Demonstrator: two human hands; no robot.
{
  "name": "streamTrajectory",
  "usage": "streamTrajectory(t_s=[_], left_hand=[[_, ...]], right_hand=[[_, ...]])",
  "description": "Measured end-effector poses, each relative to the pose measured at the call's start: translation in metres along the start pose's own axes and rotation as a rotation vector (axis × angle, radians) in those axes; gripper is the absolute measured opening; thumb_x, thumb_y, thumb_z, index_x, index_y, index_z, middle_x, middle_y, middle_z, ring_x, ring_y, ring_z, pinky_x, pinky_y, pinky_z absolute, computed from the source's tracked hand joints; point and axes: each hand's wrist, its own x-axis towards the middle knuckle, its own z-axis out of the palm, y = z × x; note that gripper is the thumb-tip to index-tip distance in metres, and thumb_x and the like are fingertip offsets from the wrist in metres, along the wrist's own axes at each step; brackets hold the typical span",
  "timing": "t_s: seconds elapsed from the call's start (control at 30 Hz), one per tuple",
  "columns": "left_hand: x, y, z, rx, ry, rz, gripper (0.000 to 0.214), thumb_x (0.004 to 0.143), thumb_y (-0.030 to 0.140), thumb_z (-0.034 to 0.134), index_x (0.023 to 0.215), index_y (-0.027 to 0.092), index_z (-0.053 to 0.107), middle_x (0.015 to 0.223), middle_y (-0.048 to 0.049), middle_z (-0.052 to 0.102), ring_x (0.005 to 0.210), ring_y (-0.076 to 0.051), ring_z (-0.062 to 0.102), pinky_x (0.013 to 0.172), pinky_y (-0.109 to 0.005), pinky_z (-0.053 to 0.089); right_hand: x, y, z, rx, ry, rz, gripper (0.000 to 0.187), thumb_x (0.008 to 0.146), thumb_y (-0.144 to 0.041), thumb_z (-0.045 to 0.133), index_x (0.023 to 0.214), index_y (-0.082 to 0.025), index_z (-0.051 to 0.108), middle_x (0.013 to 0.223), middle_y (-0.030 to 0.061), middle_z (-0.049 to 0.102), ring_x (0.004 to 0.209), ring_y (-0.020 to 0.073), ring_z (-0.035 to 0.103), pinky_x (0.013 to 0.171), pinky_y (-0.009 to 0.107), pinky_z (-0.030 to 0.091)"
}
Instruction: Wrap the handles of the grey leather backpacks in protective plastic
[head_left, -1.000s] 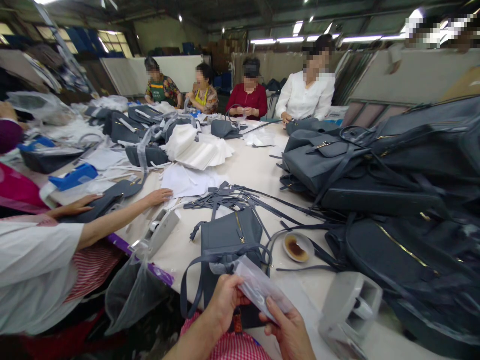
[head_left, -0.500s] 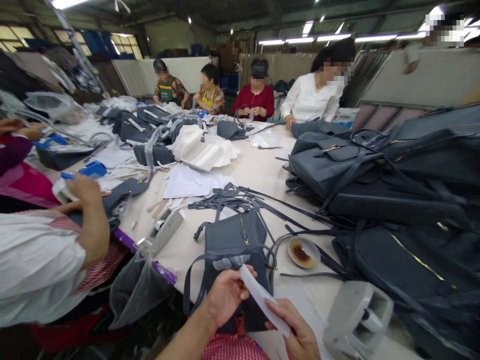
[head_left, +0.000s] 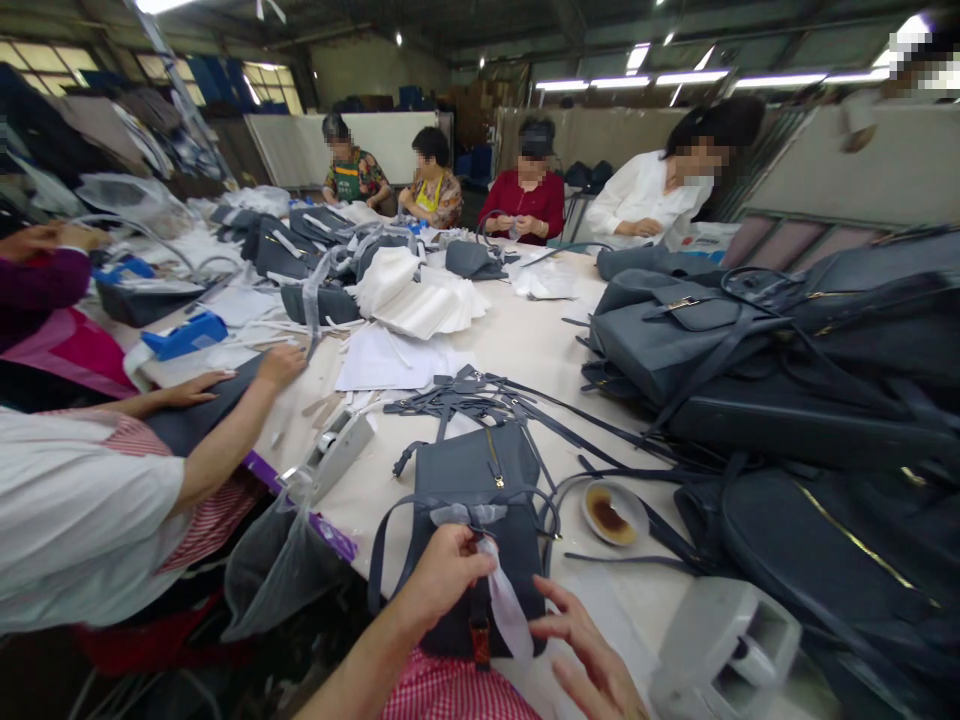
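Observation:
A dark grey backpack lies in front of me at the table's edge, with a gold zip on its upper part and clear wrapping about its handle. Over its lower half, my left hand pinches the upper end of a thin white strip of paper. The strip hangs down toward the right, its lower end loose. Close beside that end is my right hand, fingers spread and holding nothing. A brown tag shows at the bag's bottom.
Dark bags are piled on the right. A dish of brown liquid stands near grey straps. Tape dispensers sit at right and left. A co-worker's arm reaches in from the left; several people work across the table.
My right hand has let go of the paper strip and its fingers have spread. The strip now hangs from my left hand. The co-worker at left has moved both hands onto a dark piece.

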Motion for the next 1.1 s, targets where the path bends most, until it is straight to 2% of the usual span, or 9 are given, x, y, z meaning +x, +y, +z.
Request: streamTrajectory(t_s=[0.1, 0.17, 0.23, 0.3, 0.47, 0.67, 0.83, 0.97, 1.1], left_hand=[[-0.001, -0.001, 0.001, 0.026, 0.002, 0.003, 0.005, 0.06, 0.017, 0.064, 0.064, 0.014, 0.063, 0.05, 0.0064, 0.049, 0.045, -0.007, 0.038, 0.048, -0.022, 0.028], [-0.001, -0.002, 0.0, 0.04, -0.006, 0.0, 0.007, 0.061, 0.02, 0.065, 0.064, 0.014, 0.063, 0.049, 0.0062, 0.049, 0.044, -0.008, 0.038, 0.046, -0.023, 0.026], [-0.002, -0.003, -0.002, 0.047, -0.026, -0.003, 0.008, 0.061, 0.022, 0.065, 0.063, 0.014, 0.064, 0.049, 0.0057, 0.049, 0.043, -0.008, 0.039, 0.046, -0.023, 0.026], [-0.004, -0.002, -0.007, 0.047, -0.058, -0.001, 0.01, 0.062, 0.023, 0.066, 0.064, 0.013, 0.065, 0.048, 0.0055, 0.05, 0.043, -0.008, 0.04, 0.046, -0.023, 0.026], [-0.008, 0.002, -0.017, 0.03, -0.116, 0.019, 0.018, 0.062, 0.022, 0.066, 0.075, 0.012, 0.073, 0.054, 0.0047, 0.053, 0.046, -0.007, 0.038, 0.048, -0.022, 0.026], [-0.008, -0.002, -0.014, 0.018, -0.068, 0.023, 0.023, 0.065, 0.028, 0.066, 0.08, 0.012, 0.072, 0.06, 0.002, 0.058, 0.053, -0.01, 0.047, 0.049, -0.022, 0.03], [-0.005, -0.012, -0.005, -0.002, 0.075, 0.031, 0.026, 0.064, 0.039, 0.068, 0.063, 0.013, 0.063, 0.054, 0.0018, 0.055, 0.049, -0.01, 0.043, 0.047, -0.023, 0.028], [-0.004, -0.011, -0.006, -0.001, 0.099, 0.053, 0.022, 0.065, 0.036, 0.064, 0.058, 0.015, 0.061, 0.052, 0.0025, 0.052, 0.049, -0.01, 0.042, 0.049, -0.024, 0.028], [-0.003, -0.007, -0.01, 0.032, 0.083, 0.08, 0.016, 0.063, 0.028, 0.064, 0.053, 0.016, 0.06, 0.05, 0.0036, 0.05, 0.052, -0.011, 0.044, 0.054, -0.024, 0.032]], right_hand=[[0.016, -0.009, 0.015, 0.073, -0.042, 0.112, 0.039, 0.071, -0.046, 0.072, 0.104, -0.025, 0.071, 0.121, 0.0097, 0.067, 0.116, 0.0307, 0.057, 0.099, 0.04, 0.042], [0.028, -0.013, 0.028, 0.104, -0.142, 0.16, 0.036, 0.071, -0.047, 0.074, 0.096, -0.021, 0.069, 0.094, 0.0068, 0.073, 0.09, 0.0242, 0.066, 0.08, 0.032, 0.05], [0.036, -0.015, 0.038, 0.171, -0.238, 0.222, 0.035, 0.072, -0.052, 0.072, 0.081, -0.019, 0.065, 0.069, 0.0012, 0.069, 0.063, 0.0162, 0.062, 0.06, 0.025, 0.046], [0.039, -0.017, 0.044, 0.242, -0.273, 0.311, 0.04, 0.071, -0.057, 0.071, 0.074, -0.019, 0.06, 0.059, -0.002, 0.064, 0.052, 0.0118, 0.056, 0.051, 0.021, 0.04], [0.034, -0.023, 0.047, 0.28, -0.217, 0.393, 0.04, 0.068, -0.055, 0.075, 0.073, -0.019, 0.056, 0.059, -0.0016, 0.066, 0.053, 0.0115, 0.057, 0.05, 0.018, 0.038], [0.038, -0.022, 0.053, 0.226, -0.13, 0.266, 0.043, 0.068, -0.057, 0.073, 0.069, -0.02, 0.053, 0.053, -0.0035, 0.06, 0.046, 0.0093, 0.046, 0.046, 0.02, 0.03], [0.035, -0.017, 0.061, 0.2, -0.055, 0.252, 0.045, 0.066, -0.059, 0.074, 0.069, -0.02, 0.053, 0.054, -0.0039, 0.058, 0.051, 0.012, 0.051, 0.048, 0.021, 0.035], [0.034, -0.024, 0.064, 0.238, -0.111, 0.32, 0.048, 0.061, -0.063, 0.075, 0.069, -0.02, 0.056, 0.055, -0.0032, 0.06, 0.051, 0.013, 0.052, 0.048, 0.022, 0.037], [0.045, -0.036, 0.06, 0.106, -0.063, 0.202, 0.046, 0.065, -0.063, 0.071, 0.077, -0.019, 0.069, 0.071, 0.0016, 0.068, 0.068, 0.0186, 0.059, 0.061, 0.026, 0.044]])
